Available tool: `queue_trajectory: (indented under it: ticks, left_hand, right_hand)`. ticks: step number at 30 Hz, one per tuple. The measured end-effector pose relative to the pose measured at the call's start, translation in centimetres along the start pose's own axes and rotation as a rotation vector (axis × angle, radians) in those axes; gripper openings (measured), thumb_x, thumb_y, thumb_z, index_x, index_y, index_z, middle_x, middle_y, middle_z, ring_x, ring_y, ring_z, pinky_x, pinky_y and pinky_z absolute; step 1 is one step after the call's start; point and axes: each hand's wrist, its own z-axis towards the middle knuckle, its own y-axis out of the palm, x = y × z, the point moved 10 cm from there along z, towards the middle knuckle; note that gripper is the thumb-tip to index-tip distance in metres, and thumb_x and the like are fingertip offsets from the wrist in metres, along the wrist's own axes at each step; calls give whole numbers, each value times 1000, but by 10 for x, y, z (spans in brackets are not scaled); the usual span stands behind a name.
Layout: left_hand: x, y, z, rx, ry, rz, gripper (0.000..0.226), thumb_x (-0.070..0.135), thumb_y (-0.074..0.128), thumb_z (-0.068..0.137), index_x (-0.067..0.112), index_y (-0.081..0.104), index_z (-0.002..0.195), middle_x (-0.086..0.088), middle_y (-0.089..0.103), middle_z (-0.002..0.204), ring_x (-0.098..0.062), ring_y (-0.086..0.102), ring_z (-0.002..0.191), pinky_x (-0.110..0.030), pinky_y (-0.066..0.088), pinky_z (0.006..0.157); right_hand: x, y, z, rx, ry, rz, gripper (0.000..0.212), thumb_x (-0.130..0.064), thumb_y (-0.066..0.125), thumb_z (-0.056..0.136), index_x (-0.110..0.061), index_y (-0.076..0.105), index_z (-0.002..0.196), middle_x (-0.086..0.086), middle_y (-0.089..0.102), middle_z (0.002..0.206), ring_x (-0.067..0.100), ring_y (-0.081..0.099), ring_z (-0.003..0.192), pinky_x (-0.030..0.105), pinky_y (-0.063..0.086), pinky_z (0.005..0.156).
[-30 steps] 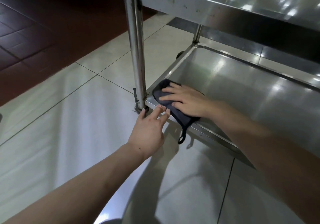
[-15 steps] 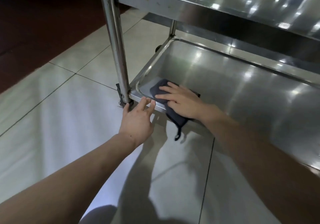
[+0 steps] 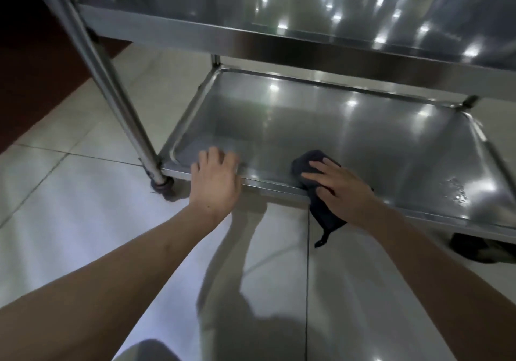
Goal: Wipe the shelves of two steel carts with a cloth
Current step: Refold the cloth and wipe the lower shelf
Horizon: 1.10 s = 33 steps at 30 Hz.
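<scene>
Since a moment ago, our right hand (image 3: 339,190) has slid the dark cloth (image 3: 315,181) away from the corner post (image 3: 111,95) toward the middle of the bottom shelf's (image 3: 363,142) front rim. The cloth lies under our flat, spread palm, its tail draped over the edge. Our left hand (image 3: 215,181) rests open on the rim, fingers blurred, apparently gripping nothing.
</scene>
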Motion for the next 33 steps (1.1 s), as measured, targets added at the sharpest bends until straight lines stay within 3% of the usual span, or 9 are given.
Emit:
queue_trajectory:
  ticks: [4, 7, 10, 12, 15, 17, 22, 28, 33]
  left_hand:
    - [71, 14, 39, 97, 123, -102, 19, 18, 53, 92, 15, 60, 110, -15, 52, 106, -36, 48, 98, -39, 33, 75]
    - [97, 30, 59, 154, 179, -64, 20, 20, 48, 96, 13, 60, 110, -17, 56, 107, -36, 50, 98, -41, 36, 76]
    - [82, 47, 67, 175, 83, -94, 29, 20, 37, 97, 8, 61, 107, -22, 56, 102, -40, 52, 94, -45, 38, 73]
    - [76, 54, 66, 172, 44, -118, 33, 19, 32, 96, 7, 60, 107, -23, 55, 101, -41, 52, 94, -46, 37, 73]
    - [75, 61, 71, 103, 21, -201, 30, 5, 40, 94, 7, 57, 118, -23, 53, 115, -40, 47, 107, -45, 33, 83]
    - [69, 60, 73, 90, -9, -259, 40, -4, 40, 88, 8, 55, 123, -21, 52, 122, -38, 43, 113, -37, 29, 86]
    - [72, 57, 68, 125, 51, -224, 49, -6, 45, 77, 11, 55, 121, -20, 50, 118, -37, 42, 107, -33, 19, 79]
    - [79, 55, 66, 131, 84, -148, 43, -4, 49, 78, 12, 54, 118, -20, 50, 114, -38, 43, 103, -37, 21, 78]
    - [83, 54, 65, 114, 91, -129, 40, -3, 45, 80, 10, 55, 116, -21, 51, 111, -38, 44, 101, -39, 22, 78]
  right_hand:
    - [34, -8, -21, 8, 65, -41, 68, -62, 17, 95, -43, 49, 152, -13, 31, 169, 9, 13, 160, 44, 18, 128]
    - [34, -6, -24, 22, 84, -87, 65, -58, 17, 99, -42, 44, 156, -16, 25, 170, 10, 11, 160, 41, 16, 128]
    - [30, -2, -24, 44, 137, -125, 70, -59, 10, 96, -45, 39, 158, -16, 23, 172, 11, 11, 161, 42, 17, 128]
    - [22, 5, -17, 35, 167, -161, 62, -55, 15, 102, -44, 32, 161, -15, 18, 173, 13, 8, 161, 42, 14, 128]
    - [-4, 11, 11, 40, 162, -174, 55, -44, 24, 110, -40, 21, 165, -12, 13, 175, 16, 4, 162, 44, 10, 130]
    - [-15, 10, 41, 72, 162, -179, 56, -43, 24, 110, -38, 20, 166, -7, 15, 175, 20, 5, 162, 48, 9, 129]
    - [19, -3, 96, 56, 239, -130, 57, -48, 23, 108, -42, 19, 165, -6, 8, 176, 21, 1, 162, 51, 5, 129]
    - [138, -35, 38, 123, 543, -135, 61, -52, 24, 104, -44, 20, 164, -7, 5, 176, 21, 4, 162, 50, 9, 129]
    - [87, -13, -2, 87, 510, -192, 58, -50, 24, 109, -43, 16, 166, -4, 3, 177, 24, 2, 162, 49, 8, 128]
